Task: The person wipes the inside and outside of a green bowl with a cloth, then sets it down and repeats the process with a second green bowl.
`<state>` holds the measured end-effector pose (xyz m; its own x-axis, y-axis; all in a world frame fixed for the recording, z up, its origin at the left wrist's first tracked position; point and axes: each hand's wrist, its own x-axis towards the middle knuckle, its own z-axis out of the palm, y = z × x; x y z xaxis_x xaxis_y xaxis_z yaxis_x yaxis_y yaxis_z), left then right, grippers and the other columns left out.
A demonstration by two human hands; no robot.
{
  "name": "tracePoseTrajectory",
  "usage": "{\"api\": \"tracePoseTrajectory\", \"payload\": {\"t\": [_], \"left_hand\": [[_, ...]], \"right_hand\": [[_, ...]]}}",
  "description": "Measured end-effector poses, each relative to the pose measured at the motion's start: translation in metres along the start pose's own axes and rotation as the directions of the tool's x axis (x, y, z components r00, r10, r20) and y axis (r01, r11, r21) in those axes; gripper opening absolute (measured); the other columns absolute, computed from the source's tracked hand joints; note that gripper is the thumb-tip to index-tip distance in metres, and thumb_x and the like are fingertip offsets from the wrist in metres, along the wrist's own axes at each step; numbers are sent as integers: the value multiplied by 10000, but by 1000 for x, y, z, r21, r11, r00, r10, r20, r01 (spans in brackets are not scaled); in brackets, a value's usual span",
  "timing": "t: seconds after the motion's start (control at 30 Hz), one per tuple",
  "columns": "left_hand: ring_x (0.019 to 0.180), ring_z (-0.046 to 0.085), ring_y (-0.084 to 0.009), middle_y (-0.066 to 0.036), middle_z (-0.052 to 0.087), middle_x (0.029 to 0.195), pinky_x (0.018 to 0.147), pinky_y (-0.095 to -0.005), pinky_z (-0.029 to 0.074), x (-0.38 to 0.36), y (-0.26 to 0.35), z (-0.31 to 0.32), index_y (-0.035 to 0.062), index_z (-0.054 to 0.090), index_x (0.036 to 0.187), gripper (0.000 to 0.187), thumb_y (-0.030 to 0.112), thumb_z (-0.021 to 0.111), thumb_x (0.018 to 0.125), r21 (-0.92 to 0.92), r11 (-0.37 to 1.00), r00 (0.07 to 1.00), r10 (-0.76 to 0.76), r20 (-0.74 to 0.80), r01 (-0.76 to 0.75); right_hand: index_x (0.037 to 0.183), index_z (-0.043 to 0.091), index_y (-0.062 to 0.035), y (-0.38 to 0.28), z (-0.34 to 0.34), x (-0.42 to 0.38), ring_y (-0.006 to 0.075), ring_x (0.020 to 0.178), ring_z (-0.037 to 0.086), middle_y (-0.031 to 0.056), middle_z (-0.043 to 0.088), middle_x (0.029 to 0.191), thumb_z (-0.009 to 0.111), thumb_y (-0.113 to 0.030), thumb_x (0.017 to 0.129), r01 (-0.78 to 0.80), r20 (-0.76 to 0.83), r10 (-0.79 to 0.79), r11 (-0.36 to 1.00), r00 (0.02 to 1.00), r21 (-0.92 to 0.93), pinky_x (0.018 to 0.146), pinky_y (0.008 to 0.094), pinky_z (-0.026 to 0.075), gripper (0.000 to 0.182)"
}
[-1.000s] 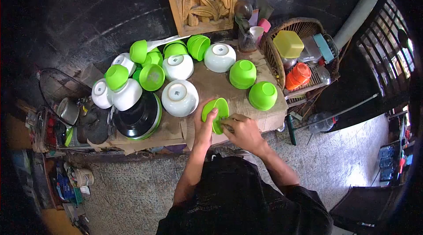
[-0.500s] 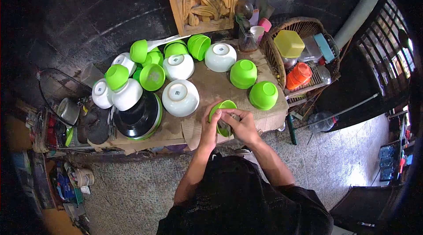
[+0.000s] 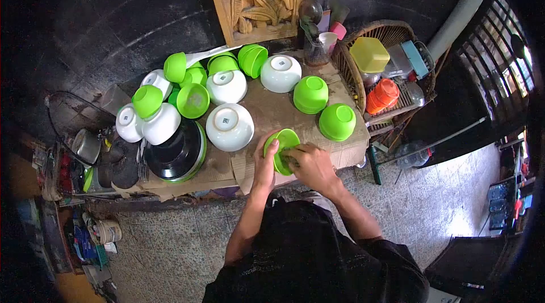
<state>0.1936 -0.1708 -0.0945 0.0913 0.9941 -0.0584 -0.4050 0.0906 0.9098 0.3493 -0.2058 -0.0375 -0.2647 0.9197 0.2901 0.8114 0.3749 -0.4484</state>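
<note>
My left hand [image 3: 264,169] grips a small green bowl [image 3: 283,143] by its left side, thumb over the rim, the bowl's open mouth tilted toward me. My right hand [image 3: 312,168] reaches into the bowl from the right. Its fingers are bunched against the inner wall, around something small and greyish that I cannot make out. Just beyond the hands, upside down on the cardboard, are a white bowl [image 3: 230,127], a green bowl [image 3: 337,122] and a stack of green bowls [image 3: 310,94].
More green bowls [image 3: 193,100] and white bowls [image 3: 226,86] crowd the left and back of the cardboard-covered table [image 3: 267,111]. A black-lidded pot [image 3: 176,151] stands front left. At the right is a wicker basket [image 3: 348,70] with orange cups [image 3: 383,96] and a yellow container [image 3: 369,55].
My right hand has moved off the bowl's near rim, and its fingers are now inside the bowl. The bowl has turned slightly, showing more of its interior. The view has shifted a little.
</note>
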Motion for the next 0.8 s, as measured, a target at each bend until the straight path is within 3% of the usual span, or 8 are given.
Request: {"api": "tracePoseTrajectory", "payload": {"t": [0.23,0.3,0.37,0.43,0.5,0.63,0.77,0.8], "left_hand": [[1214,571,-212,-108,631,1297,1078,-367,420,-3,1,1,12,639,1316,478,372,618,1002,61,997,999,51,-3,-51],[1217,568,-212,-105,625,1299,1076,-366,421,-4,3,4,16,639,1319,474,375,611,1009,83,995,998,62,10,-62],[1221,566,-214,-110,618,1299,1080,-365,417,-6,6,9,6,634,1319,483,384,603,1019,68,995,997,67,42,-70],[1217,566,-215,-117,614,1293,1082,-365,416,-6,5,12,-5,630,1318,495,395,596,1028,-27,1000,998,5,57,-3],[1219,566,-212,-119,618,1296,1084,-363,416,-6,4,11,-6,631,1317,491,388,604,1026,10,999,998,33,54,-34],[1219,569,-202,-120,631,1292,1082,-356,419,-6,9,11,-9,636,1312,480,371,622,1020,83,994,997,68,25,-70],[1191,588,-202,-111,646,1265,1059,-349,436,-4,13,7,-20,639,1301,482,369,623,1015,74,994,995,87,-49,-83],[1170,615,-213,-114,651,1265,1040,-362,462,-2,11,5,-6,645,1286,475,380,608,1011,86,992,994,101,-50,-97]], "right_hand": [[1017,797,-68,-17,-15,4,357,828,735,199,748,943,757,-142,823,-212,232,126,894,965,396,779,445,589,212],[1031,797,-54,-18,-15,6,326,867,744,164,763,970,806,-93,813,-361,260,252,709,932,606,819,388,583,221],[1021,794,-54,-7,0,9,322,886,729,149,759,996,805,-64,791,-185,58,192,754,980,630,826,389,579,231],[1012,792,-55,1,4,14,317,904,715,134,755,1022,803,-36,768,-3,-146,119,784,982,620,833,390,575,245],[997,786,-94,10,-1,15,297,954,683,90,744,1072,784,-40,767,135,-284,-83,976,955,172,819,407,572,236],[1031,772,-125,16,0,12,291,898,672,92,728,1088,769,-66,774,139,-274,-153,988,949,-68,776,415,572,264],[1039,775,-117,5,0,2,309,902,695,121,726,1106,757,-120,827,-84,-99,87,996,991,33,780,431,577,212],[1088,766,-104,7,-1,1,317,930,706,135,722,1124,773,-139,838,-135,56,126,968,990,212,788,427,580,253]]}}
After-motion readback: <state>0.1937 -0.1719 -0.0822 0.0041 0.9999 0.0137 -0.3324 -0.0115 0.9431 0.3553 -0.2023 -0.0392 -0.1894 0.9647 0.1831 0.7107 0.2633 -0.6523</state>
